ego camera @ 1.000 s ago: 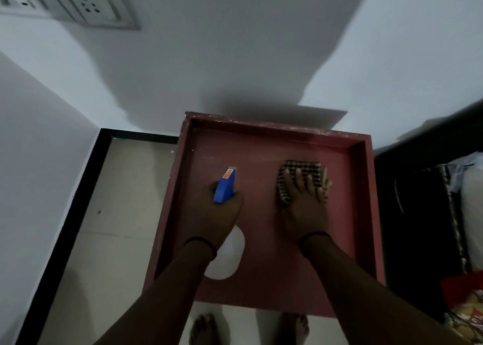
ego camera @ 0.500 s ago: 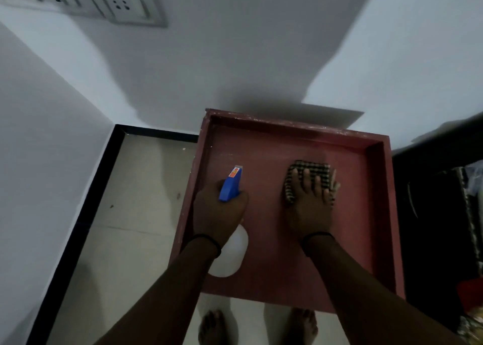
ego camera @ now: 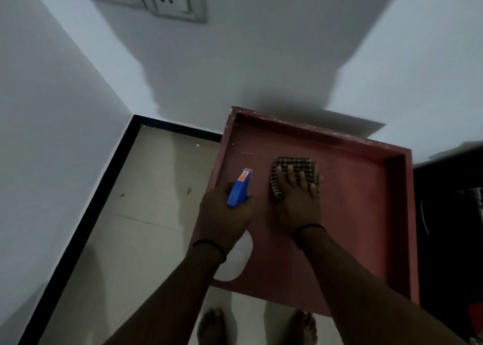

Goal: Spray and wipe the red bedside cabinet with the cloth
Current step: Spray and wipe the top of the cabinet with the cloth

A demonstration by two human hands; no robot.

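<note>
Wiping under way on red bedside cabinet point(ego camera: 360, 227), probably far from finished.
Pressing checked cloth point(ego camera: 296, 165) flat onto the recessed top, toward its far middle, with right hand point(ego camera: 298, 203), fingers straight; gripping spray bottle point(ego camera: 239, 187) in left hand point(ego camera: 224, 221), fingers curled round its neck, blue head aimed away over the near-left part. Cannot make out any wet sheen in this dim light, so hard to judge how much is sprayed or wiped; likely most of top and raised rim left to do.
</note>
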